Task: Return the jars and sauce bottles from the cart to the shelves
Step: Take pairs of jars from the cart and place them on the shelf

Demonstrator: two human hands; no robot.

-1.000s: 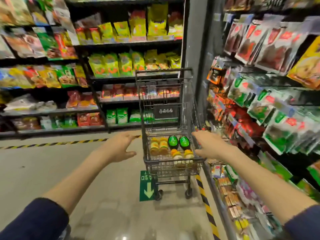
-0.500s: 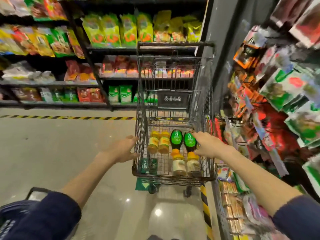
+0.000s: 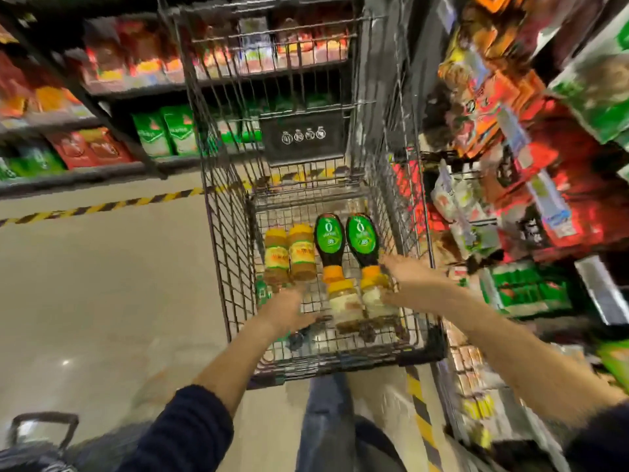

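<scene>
Barely begun, by the look of it. Still lying in the cart (image 3: pixel 221 233): two amber jars (image 3: pixel 289 257), two green-labelled sauce bottles (image 3: pixel 345 240), two pale jars (image 3: pixel 357 304). Nothing seen shelved. Left hand (image 3: pixel 289 311) low by the amber jars, grip unclear through blur. Right hand (image 3: pixel 408 281) spread open, touching the nearest pale jar. Shelves (image 3: pixel 136 86) well apart.
</scene>
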